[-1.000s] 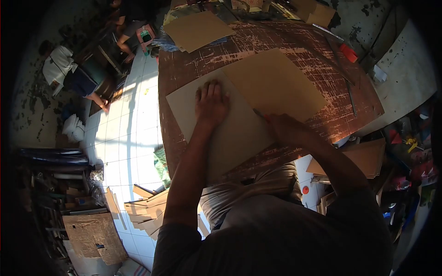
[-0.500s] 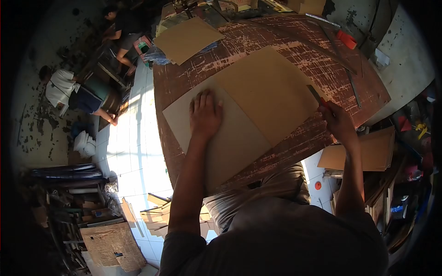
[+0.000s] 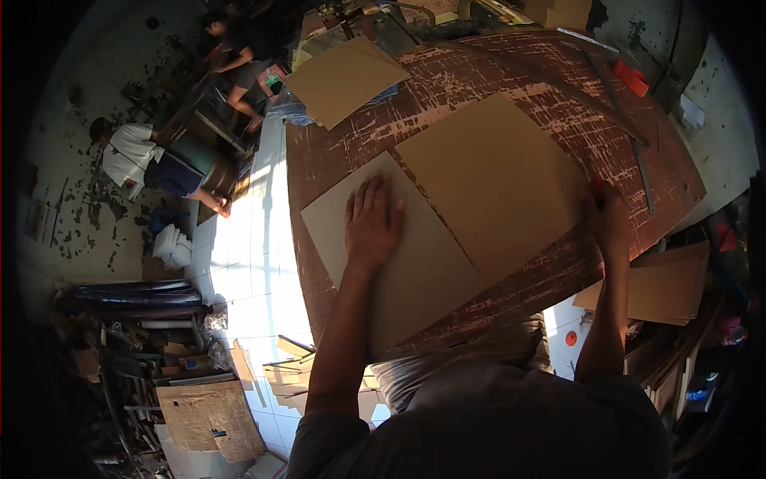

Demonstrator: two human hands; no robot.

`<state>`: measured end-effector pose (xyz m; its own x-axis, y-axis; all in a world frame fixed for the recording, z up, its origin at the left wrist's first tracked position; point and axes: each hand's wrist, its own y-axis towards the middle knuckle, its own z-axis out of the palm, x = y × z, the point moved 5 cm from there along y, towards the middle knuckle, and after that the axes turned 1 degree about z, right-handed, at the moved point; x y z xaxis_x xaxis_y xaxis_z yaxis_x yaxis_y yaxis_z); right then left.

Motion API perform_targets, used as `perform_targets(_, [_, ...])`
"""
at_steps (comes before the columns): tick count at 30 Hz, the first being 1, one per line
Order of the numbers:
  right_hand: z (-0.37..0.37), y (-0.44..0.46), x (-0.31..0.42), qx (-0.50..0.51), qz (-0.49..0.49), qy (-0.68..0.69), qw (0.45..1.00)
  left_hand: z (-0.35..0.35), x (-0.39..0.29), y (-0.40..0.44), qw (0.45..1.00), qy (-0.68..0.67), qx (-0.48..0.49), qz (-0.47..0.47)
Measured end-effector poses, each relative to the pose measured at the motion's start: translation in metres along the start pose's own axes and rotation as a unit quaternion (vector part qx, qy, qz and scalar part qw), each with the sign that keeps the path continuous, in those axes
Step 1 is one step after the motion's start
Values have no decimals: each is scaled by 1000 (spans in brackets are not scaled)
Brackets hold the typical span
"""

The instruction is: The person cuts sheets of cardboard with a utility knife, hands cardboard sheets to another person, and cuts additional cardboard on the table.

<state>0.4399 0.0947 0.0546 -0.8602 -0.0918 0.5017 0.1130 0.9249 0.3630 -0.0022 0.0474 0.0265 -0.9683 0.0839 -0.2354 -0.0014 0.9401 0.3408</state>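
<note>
Your brown sheet [image 3: 495,176] lies flat on the worktop [image 3: 327,160], and the grey sheet [image 3: 423,263] lies just to its left. A narrow strip of scratched surface shows between them, so the two look already parted along that line. Your left hand [image 3: 373,227] is spread flat on the grey sheet, gripping nothing. Your right hand [image 3: 608,215], blurred in shadow at the brown sheet's right edge, looks curled around a red object [image 3: 598,184]; its shape is unclear. Beyond the brown sheet's far left side sits a small pile of brown board [image 3: 347,80]; off its right side lies a dark metal strip [image 3: 642,176]. How much work remains on either sheet, you cannot tell from here.
</note>
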Motion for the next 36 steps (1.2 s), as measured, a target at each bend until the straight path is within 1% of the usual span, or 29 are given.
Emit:
perform_targets(1, [-8,0,-1,1,7,0,1000,-2,-1,0,1000,-1,2,-4])
perform_targets(3, [-16,1,-9,48,106,31,993,-2,-1,1,1000,2,6,-9])
perform_targets(4, [-16,1,-9,50,108,33,992,-2,-1,1,1000,2,6,-12])
perform_targets(6, [-14,-4,-14,30,170,209,963,-3,-2,1,1000,5,7,-12])
perform_targets(7, [-10,-4,-21,30,173,212,962,-4,-2,1,1000,-2,7,-12])
perform_targets(9, [-5,1,-27,-43,106,194,974,-6,-3,1,1000,-4,5,-11])
perform_targets(13, [-5,3,-9,-59,83,166,981,-8,-3,0,1000,-4,3,-14])
perform_targets(15, [-4,0,6,-6,73,93,993,-9,0,0,1000,-24,6,-7])
perform_targets(16, [7,1,-4,-19,33,64,997,-8,5,-1,999,-26,-18,-13])
perform_targets(17, [17,3,-14,-35,-5,33,999,-4,7,-1,1000,-25,-12,-1])
perform_targets(18, [13,2,-5,-20,4,38,999,-2,7,-3,1000,-24,-3,9])
perform_targets(19, [10,-2,4,-2,14,43,999,-4,5,-5,1000,-20,-19,10])
perform_targets(20, [12,-4,3,-24,7,44,999,-7,6,-5,999,-19,-36,2])
perform_targets(22, [14,-8,2,-45,-17,49,998,-3,7,-5,1000,-21,-13,6])
perform_targets(24, [16,-8,-3,-40,9,37,998,0,10,-7,999,-19,-26,-7])
perform_targets(26, [30,-4,-29,-72,-11,-18,997,3,10,-7,1000,-13,-13,2])
perform_targets(27, [29,-3,-23,-67,7,26,997,1,9,-7,1000,-20,6,-5])
perform_targets(28, [20,-5,-11,-58,32,71,995,1,11,-8,1000,-5,-2,-19])
perform_targets(30, [3,-18,21,-86,20,104,991,7,12,-7,1000,-12,0,-3])
perform_targets(31, [10,-10,3,-70,-54,50,995,8,12,-7,1000,2,4,-2])
perform_targets(32, [15,-9,-5,-68,-44,60,995,9,12,-7,1000,7,1,5])
perform_targets(34, [16,-12,-15,-118,-8,-7,993,9,10,-6,1000,19,9,16])
perform_targets(36, [17,-12,-14,-120,-4,19,993,3,9,-5,1000,-16,5,15])
